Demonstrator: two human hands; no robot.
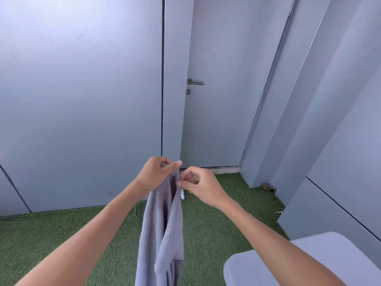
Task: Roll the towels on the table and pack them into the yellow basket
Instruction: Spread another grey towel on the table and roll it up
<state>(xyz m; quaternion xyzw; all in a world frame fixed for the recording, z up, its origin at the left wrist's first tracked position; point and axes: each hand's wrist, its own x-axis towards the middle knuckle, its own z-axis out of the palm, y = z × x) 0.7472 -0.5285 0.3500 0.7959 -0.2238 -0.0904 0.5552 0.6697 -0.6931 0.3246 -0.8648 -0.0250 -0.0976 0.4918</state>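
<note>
Towel [162,228] of grey terry is hung in limp folds, pinched by the left hand [156,175]; its edge is pinched by the right hand [201,185].

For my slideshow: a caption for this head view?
Left hand holds a grey towel hanging, right hand pinching its edge.

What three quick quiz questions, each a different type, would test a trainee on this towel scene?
1. True or false: the grey towel lies rolled on the white table.
2. Which hand grips the towel's top? A) left hand B) neither
3. Fill in: the floor covering is green artificial ____.

Key: 1 false, it hangs unrolled in the air. 2 A; the right hand pinches at its edge just below. 3 grass.
</note>
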